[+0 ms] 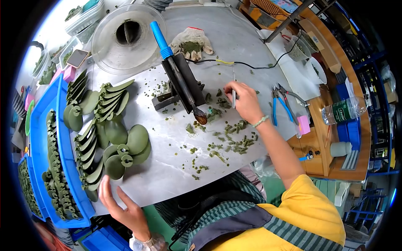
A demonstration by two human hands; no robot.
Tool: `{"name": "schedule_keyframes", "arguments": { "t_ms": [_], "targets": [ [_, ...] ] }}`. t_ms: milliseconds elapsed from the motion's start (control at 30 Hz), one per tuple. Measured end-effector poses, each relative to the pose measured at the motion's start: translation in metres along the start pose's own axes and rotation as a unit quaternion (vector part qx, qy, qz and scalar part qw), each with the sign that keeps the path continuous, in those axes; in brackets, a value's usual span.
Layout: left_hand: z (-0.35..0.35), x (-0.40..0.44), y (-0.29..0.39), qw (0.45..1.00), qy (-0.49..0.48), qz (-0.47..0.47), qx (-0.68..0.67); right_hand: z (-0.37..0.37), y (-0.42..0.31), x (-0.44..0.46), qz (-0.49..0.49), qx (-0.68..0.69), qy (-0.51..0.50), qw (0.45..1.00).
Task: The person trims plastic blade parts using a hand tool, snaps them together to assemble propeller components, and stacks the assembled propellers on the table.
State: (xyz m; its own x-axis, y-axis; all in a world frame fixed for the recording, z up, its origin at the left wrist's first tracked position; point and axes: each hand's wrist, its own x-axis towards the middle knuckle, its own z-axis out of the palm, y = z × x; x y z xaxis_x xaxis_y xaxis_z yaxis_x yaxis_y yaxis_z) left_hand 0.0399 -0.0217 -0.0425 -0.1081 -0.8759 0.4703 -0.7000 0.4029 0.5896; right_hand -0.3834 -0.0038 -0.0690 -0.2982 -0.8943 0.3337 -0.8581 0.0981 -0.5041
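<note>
My right hand is closed round a thin metal tool, held upright over the metal worktop. Left of it a soldering iron with a blue handle rests on a black stand, its dark tip pointing down toward me. Small green wax-like pieces lie scattered below my right hand. My left hand has its fingers apart at the near left edge, holding nothing, just below green oval leaf shapes. Rows of overlapping green leaves lie further back.
A blue tray of green pieces stands at the left. Behind are a round clear dish and a stained glove. Blue-handled pliers, a pink block and a bottle are at the right. A black cable crosses the worktop.
</note>
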Motion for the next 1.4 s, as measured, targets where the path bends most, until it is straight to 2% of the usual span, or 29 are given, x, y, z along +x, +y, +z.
{"name": "schedule_keyframes", "arguments": {
  "t_ms": [33,133,200,267,333,367,467,567,800,900,1000,1100,1133,1200,1233,1333,1400],
  "targets": [
    [0.001,-0.003,0.005,0.999,0.004,-0.004,-0.034,-0.004,-0.004,-0.004,0.005,-0.005,0.001,1.0],
    [0.001,-0.008,0.035,0.985,-0.133,0.01,-0.111,-0.019,-0.044,-0.028,0.084,0.116,0.079,0.986],
    [0.007,-0.011,0.054,0.947,-0.24,-0.013,-0.214,-0.031,-0.082,-0.052,0.122,0.291,0.055,0.947],
    [0.02,-0.019,0.069,0.876,-0.32,-0.071,-0.355,-0.042,-0.118,-0.075,0.036,0.29,-0.033,0.956],
    [0.031,-0.026,0.087,0.727,-0.356,-0.251,-0.531,-0.042,-0.142,-0.087,-0.058,0.241,-0.065,0.967],
    [0.037,-0.032,0.091,0.688,-0.341,-0.266,-0.583,-0.04,-0.149,-0.092,-0.107,0.216,-0.081,0.967],
    [0.044,-0.037,0.091,0.655,-0.296,-0.308,-0.623,-0.03,-0.158,-0.105,-0.13,0.205,-0.083,0.966],
    [0.041,-0.037,0.085,0.642,-0.271,-0.358,-0.622,-0.022,-0.163,-0.11,-0.118,0.231,-0.091,0.961],
    [0.039,-0.043,0.074,0.707,-0.258,-0.292,-0.59,-0.02,-0.167,-0.106,-0.174,0.187,-0.125,0.959],
    [0.038,-0.038,0.079,0.703,-0.227,-0.316,-0.596,-0.018,-0.17,-0.105,-0.192,0.16,-0.125,0.96],
    [0.04,-0.043,0.067,0.78,-0.267,-0.234,-0.516,-0.018,-0.168,-0.103,-0.186,0.167,-0.132,0.959],
    [0.036,-0.037,0.063,0.726,-0.271,-0.309,-0.551,-0.037,-0.167,-0.093,-0.158,0.206,-0.144,0.955],
    [0.035,-0.034,0.065,0.698,-0.257,-0.356,-0.565,-0.043,-0.168,-0.093,-0.124,0.24,-0.138,0.953],
    [0.037,-0.033,0.058,0.625,-0.251,-0.399,-0.623,-0.05,-0.169,-0.094,-0.053,0.306,-0.125,0.942],
    [0.038,-0.033,0.057,0.606,-0.249,-0.406,-0.637,-0.047,-0.177,-0.095,0.01,0.358,-0.098,0.928],
    [0.043,-0.036,0.055,0.601,-0.238,-0.399,-0.65,-0.042,-0.171,-0.101,0.01,0.382,-0.107,0.918],
    [0.043,-0.036,0.057,0.611,-0.235,-0.392,-0.646,-0.04,-0.174,-0.1,-0.005,0.353,-0.099,0.93]
  ]
}}
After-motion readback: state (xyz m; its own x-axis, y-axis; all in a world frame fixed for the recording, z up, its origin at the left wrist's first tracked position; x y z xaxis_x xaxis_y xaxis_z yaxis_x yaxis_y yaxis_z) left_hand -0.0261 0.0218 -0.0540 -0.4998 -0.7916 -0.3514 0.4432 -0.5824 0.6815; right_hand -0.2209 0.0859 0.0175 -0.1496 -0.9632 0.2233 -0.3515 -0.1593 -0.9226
